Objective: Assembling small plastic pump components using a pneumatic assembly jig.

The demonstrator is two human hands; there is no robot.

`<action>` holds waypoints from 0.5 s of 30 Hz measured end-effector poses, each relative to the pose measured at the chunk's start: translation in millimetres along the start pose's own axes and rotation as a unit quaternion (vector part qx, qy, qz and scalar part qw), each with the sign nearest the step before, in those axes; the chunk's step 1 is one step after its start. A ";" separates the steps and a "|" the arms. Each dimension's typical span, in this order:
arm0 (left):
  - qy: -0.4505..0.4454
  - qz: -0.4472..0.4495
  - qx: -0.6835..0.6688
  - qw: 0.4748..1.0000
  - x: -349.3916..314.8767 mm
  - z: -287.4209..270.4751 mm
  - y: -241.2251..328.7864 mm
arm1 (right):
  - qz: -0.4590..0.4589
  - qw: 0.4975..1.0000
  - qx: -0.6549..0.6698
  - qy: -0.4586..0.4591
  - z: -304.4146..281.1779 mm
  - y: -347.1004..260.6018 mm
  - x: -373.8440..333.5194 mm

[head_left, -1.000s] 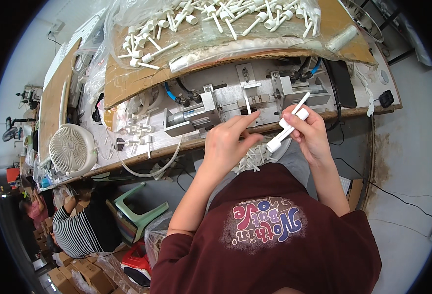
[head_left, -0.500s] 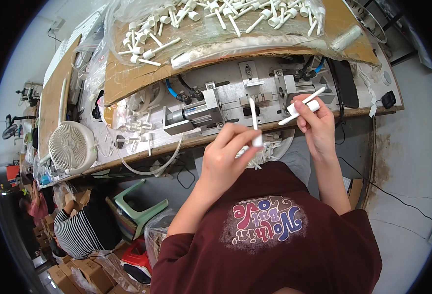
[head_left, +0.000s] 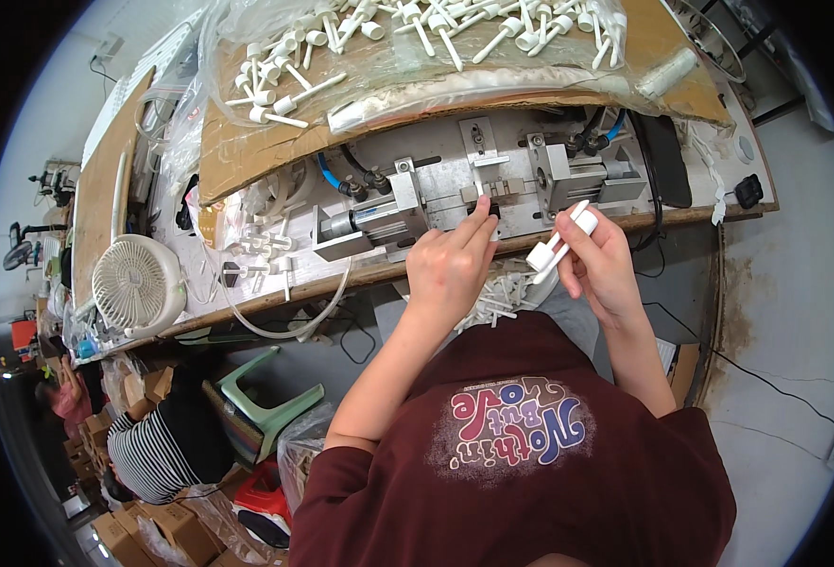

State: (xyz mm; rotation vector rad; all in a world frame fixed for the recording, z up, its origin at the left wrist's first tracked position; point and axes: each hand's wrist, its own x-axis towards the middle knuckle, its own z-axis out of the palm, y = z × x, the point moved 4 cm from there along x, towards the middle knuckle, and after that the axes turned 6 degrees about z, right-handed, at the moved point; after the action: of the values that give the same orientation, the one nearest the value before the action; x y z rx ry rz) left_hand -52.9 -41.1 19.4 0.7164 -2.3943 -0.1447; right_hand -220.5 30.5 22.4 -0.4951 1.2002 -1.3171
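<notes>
My left hand reaches up to the metal fixture at the bench's front edge, its fingers stretched forward and close together. A slim white rod shows just beyond the fingertips, apparently pinched there; its cap end is hidden by the hand. My right hand is closed on white plastic capped rods, held to the right of the fixture. One cap faces down and left, while another cap sits near the thumb and index finger.
Pneumatic cylinders flank the fixture. Many white capped rods lie on plastic over a cardboard sheet above the bench. More white parts lie below the edge. A white fan stands left; another person sits beyond a green stool.
My left hand has moved forward and up to the fixture with its white rod. My right hand has tilted and lowered its pieces slightly, so a second cap now shows.
</notes>
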 end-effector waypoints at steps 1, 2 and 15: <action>0.001 -0.002 -0.001 1.000 -0.4 -0.2 -0.1 | 0.008 1.000 -0.007 0.002 1.0 0.0 -0.9; 0.002 -0.003 -0.002 1.000 -0.8 -0.5 -0.1 | 0.016 1.000 -0.015 0.004 1.7 0.4 -1.4; -0.012 -0.010 -0.319 0.948 9.4 -41.3 32.3 | 0.058 0.995 -0.040 -0.068 12.3 7.1 1.2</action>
State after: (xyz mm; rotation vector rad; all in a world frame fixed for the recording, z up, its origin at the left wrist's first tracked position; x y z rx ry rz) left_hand -49.0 -15.8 66.2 0.4254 -2.1620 -0.8924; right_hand -206.8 27.2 20.5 -0.5546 1.1543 -1.1224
